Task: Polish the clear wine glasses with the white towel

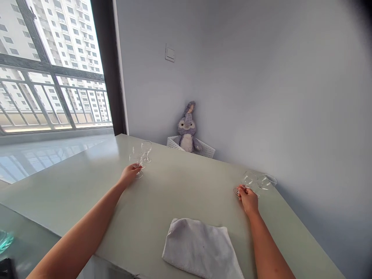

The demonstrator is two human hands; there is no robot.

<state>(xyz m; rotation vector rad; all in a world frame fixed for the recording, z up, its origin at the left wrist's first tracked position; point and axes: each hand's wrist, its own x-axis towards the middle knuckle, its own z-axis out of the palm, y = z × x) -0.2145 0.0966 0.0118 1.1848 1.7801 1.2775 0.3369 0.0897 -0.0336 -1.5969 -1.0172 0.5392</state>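
At the table's far left, my left hand [130, 174] is closed on the lower part of a clear stemmed glass [136, 158]. Another clear glass [147, 149] stands just behind it. Over on the right, my right hand [248, 197] has its fingers closed at the stem of a clear glass [250, 179], whose foot shows partly beside the fingertips. A further glass [265, 182] is close behind, near the table's right edge. A white cloth [202, 248] lies spread at the front of the table, between my forearms.
The pale table [186, 186] reaches back to the grey wall. Behind its far edge, a purple plush rabbit [187, 133] sits in a white perforated basket [206, 149]. A greenish glass object [5, 240] and a dark item [6, 269] are at lower left.
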